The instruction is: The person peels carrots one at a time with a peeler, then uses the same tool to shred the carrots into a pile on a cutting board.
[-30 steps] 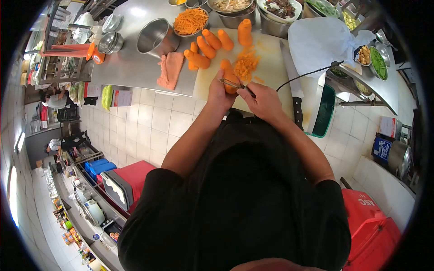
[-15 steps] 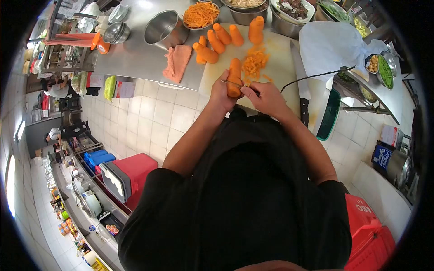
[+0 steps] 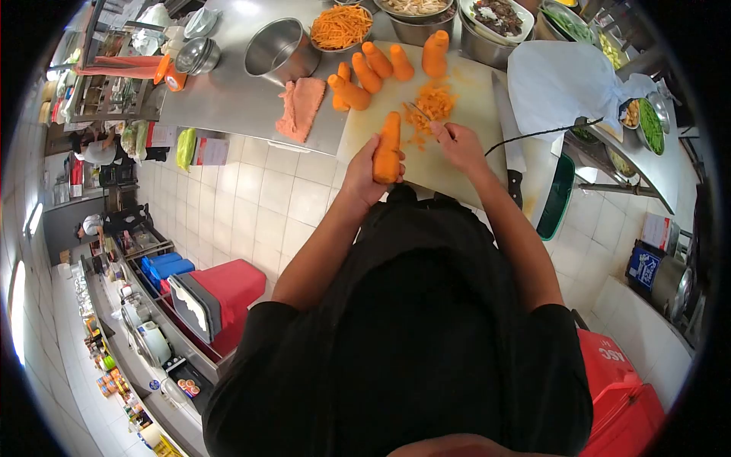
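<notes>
Moved apart since half a second ago: right hand (image 3: 459, 143) gone forward from the carrot, taking the slim metal peeler (image 3: 417, 111) out over the heap of orange peelings (image 3: 432, 103); left hand (image 3: 371, 169) about where it was, the carrot now raised more upright.

Head view, looking down past a black shirt. Left arm bent, forearm running up to the near edge of the pale cutting board (image 3: 464, 107). Left hand wrapped round the lower end of a long peeled orange carrot (image 3: 388, 146), fingers curled shut on it, thumb across the front; carrot standing nearly upright out of the fist, tip pointing away from the body, over the near part of the board.

Right arm stretched further out. Right hand closed round the peeler's handle, blade end just over the peelings, near the carrot's tip but clear of it.

Beyond, on the board: several more peeled carrots (image 3: 365, 72). Right of the right hand, lying on the board, a large black-handled knife (image 3: 508, 145). Left of the board, a folded orange cloth (image 3: 299, 107) on the steel counter (image 3: 221, 95), beside a round steel bowl (image 3: 278, 47).
</notes>
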The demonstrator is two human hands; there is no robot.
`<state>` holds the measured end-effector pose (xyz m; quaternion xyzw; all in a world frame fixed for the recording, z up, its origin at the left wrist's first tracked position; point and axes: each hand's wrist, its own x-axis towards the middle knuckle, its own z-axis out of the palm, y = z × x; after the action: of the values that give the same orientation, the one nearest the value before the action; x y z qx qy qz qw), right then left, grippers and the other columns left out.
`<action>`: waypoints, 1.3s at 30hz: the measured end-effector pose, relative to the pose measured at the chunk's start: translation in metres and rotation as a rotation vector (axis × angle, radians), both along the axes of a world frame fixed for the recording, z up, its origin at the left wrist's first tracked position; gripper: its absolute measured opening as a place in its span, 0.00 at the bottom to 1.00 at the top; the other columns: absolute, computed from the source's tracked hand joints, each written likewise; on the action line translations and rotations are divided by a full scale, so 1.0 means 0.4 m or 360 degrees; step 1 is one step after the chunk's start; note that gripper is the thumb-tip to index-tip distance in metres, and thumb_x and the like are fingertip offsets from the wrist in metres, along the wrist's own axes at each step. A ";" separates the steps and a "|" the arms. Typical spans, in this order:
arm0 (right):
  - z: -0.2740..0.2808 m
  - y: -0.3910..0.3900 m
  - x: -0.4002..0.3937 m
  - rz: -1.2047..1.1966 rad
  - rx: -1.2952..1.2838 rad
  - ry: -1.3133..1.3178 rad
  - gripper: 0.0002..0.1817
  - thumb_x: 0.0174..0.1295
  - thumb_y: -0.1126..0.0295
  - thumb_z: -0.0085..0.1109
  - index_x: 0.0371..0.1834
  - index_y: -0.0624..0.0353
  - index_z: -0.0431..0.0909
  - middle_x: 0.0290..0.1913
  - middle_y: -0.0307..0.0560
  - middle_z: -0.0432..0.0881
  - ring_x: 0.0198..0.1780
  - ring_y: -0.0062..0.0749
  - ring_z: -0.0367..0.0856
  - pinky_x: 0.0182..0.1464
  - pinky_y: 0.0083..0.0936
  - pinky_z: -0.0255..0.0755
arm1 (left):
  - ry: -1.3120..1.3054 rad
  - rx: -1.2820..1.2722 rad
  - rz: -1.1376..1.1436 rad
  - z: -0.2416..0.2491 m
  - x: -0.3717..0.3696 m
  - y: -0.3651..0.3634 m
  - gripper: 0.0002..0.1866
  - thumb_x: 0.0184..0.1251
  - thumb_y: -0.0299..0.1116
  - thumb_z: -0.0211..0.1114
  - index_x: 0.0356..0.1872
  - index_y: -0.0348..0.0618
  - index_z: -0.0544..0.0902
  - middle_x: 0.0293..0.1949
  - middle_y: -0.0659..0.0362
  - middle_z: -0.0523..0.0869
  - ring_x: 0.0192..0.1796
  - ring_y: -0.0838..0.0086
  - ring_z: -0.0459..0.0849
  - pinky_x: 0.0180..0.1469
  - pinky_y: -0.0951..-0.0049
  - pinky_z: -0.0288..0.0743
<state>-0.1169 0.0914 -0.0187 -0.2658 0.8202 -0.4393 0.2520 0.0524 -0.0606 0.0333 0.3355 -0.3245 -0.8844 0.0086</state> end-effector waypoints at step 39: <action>0.100 -0.005 0.082 0.0414 -0.0201 0.0438 0.26 0.67 0.45 0.57 0.27 0.59 0.80 0.24 0.56 0.81 0.29 0.57 0.82 0.31 0.47 0.72 | -0.0058 0.0059 0.0153 -0.015 -0.026 -0.011 0.21 0.81 0.49 0.45 0.57 0.41 0.72 0.39 0.49 0.83 0.37 0.61 0.82 0.38 0.62 0.77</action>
<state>-0.0839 0.0893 0.0214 -0.4425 0.7765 -0.4130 0.1751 0.0421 -0.0650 0.0272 0.3669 -0.2917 -0.8825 0.0389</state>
